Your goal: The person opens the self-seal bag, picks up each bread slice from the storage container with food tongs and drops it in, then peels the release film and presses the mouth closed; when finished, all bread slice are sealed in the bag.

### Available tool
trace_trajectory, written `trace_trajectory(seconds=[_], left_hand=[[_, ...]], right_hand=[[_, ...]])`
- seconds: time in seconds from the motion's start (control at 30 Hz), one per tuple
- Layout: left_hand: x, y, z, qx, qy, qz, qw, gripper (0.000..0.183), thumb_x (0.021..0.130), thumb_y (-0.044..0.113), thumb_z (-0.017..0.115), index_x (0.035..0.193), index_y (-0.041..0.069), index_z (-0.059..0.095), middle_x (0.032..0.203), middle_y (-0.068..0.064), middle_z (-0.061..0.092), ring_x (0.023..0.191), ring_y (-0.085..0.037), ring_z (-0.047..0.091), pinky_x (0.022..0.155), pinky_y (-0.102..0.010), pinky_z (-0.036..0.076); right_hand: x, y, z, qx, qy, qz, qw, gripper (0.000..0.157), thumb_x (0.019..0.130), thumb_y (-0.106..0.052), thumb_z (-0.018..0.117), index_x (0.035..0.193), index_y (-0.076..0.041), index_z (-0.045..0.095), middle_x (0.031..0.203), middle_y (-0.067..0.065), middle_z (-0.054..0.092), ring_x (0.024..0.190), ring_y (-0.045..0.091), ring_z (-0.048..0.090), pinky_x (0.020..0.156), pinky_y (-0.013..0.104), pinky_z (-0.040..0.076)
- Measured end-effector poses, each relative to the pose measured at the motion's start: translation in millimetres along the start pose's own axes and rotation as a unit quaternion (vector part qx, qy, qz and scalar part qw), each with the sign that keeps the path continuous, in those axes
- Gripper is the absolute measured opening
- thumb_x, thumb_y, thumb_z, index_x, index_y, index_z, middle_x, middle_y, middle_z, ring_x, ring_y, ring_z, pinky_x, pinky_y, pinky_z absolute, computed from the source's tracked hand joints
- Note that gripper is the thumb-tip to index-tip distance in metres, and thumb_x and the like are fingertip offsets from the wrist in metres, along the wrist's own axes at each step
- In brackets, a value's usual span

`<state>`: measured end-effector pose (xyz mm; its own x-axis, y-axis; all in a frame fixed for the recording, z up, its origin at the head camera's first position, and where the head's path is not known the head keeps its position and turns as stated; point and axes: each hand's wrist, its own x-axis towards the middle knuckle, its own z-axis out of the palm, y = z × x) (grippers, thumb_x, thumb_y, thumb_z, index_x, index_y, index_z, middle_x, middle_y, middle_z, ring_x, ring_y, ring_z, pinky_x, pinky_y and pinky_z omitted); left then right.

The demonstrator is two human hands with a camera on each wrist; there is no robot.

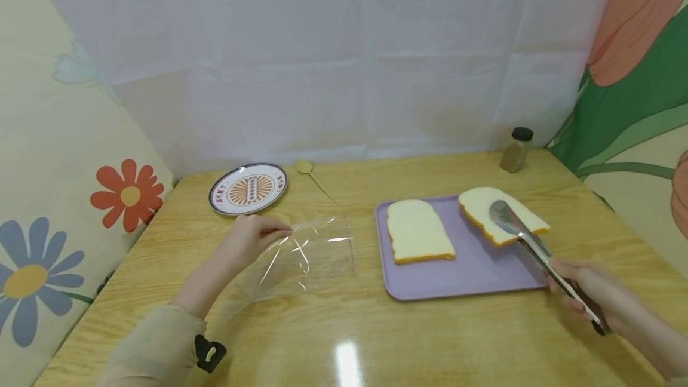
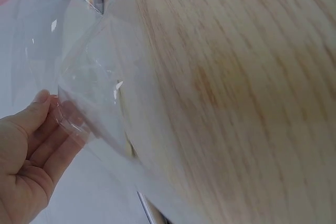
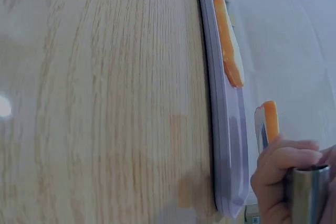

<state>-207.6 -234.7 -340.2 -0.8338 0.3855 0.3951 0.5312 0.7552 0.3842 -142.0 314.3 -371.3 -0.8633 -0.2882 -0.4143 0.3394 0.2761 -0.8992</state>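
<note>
My left hand pinches the edge of a clear plastic bag above the table; in the left wrist view the thumb and fingers hold the film. Metal tongs are gripped in my right hand. Their jaws hold a bread slice, which is tilted over the right part of a purple tray. Another bread slice lies flat on the tray's left side. In the right wrist view, the tongs' handle end hides part of the right hand.
A patterned plate sits at the back left, beside a yellow spoon. At the back right stands a small jar with a black lid. White cloth hangs behind the wooden table.
</note>
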Motion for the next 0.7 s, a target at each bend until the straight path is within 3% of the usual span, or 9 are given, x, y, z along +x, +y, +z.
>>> trace_trajectory(seconds=[0.23,0.7], left_hand=[[0.4,1.4,-1.0,0.002,0.004,-0.007,1.0,0.006,0.079,0.005,0.072,0.084,0.004,0.075,0.079,-0.008,0.074,0.072,-0.02,0.07,0.063,-0.027,0.058],[1.8,2.3,-3.1,-0.011,-0.016,-0.009,0.9998,0.008,0.082,0.003,0.07,0.089,0.002,0.074,0.082,-0.008,0.074,0.074,-0.02,0.07,0.065,-0.026,0.058]], right_hand=[[-4,-12,3.0,-0.035,0.039,-0.013,0.999,0.036,0.101,-0.038,0.039,0.097,-0.01,0.062,0.069,-0.008,0.058,0.045,0.001,0.046,0.037,0.018,0.041],[9,-37,26.5,-0.06,0.017,-0.02,0.998,0.039,0.099,-0.041,0.044,0.094,-0.003,0.056,0.065,-0.007,0.053,0.042,0.001,0.038,0.036,0.017,0.036]])
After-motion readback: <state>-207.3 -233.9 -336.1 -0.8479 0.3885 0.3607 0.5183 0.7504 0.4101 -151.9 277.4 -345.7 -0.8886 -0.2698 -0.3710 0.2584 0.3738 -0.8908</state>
